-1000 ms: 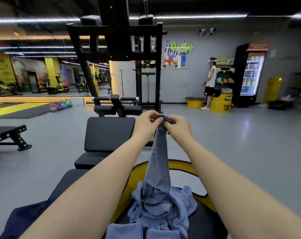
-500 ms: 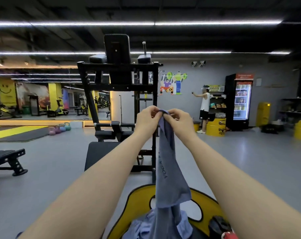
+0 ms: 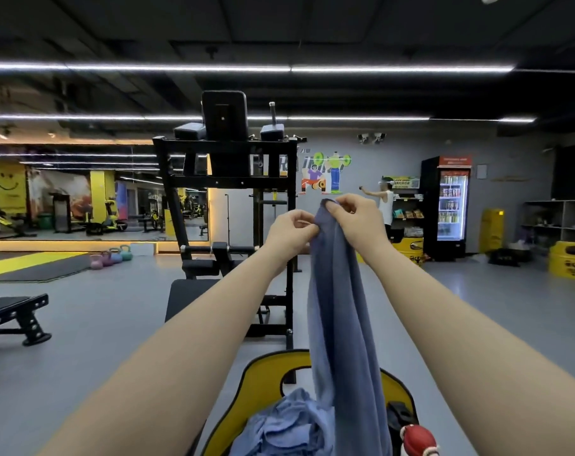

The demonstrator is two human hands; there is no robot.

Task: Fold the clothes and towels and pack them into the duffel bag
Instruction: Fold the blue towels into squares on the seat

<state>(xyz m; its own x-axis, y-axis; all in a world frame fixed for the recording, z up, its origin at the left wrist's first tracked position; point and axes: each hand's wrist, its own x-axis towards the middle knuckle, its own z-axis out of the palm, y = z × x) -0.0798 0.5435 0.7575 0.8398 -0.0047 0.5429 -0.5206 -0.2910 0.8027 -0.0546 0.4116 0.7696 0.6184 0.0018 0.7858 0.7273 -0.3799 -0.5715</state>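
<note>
Blue towel (image 3: pixel 337 291) hangs at centre frame, its top edge pinched by the left hand (image 3: pixel 291 232) and the right hand (image 3: pixel 358 220), fingers curled. Its lower end reaches crumpled blue cloth (image 3: pixel 286 426), perhaps another towel, at the bottom.

Both arms out front: left hand (image 3: pixel 291 232) & right hand (image 3: pixel 358 216) pinch top edge of blue towel (image 3: pixel 337 307), hanging down onto crumpled blue pile (image 3: pixel 279 426). Gym machine (image 3: pixel 226 199) behind, person (image 3: pixel 386 205) by fridge (image 3: pixel 449 209).
</note>
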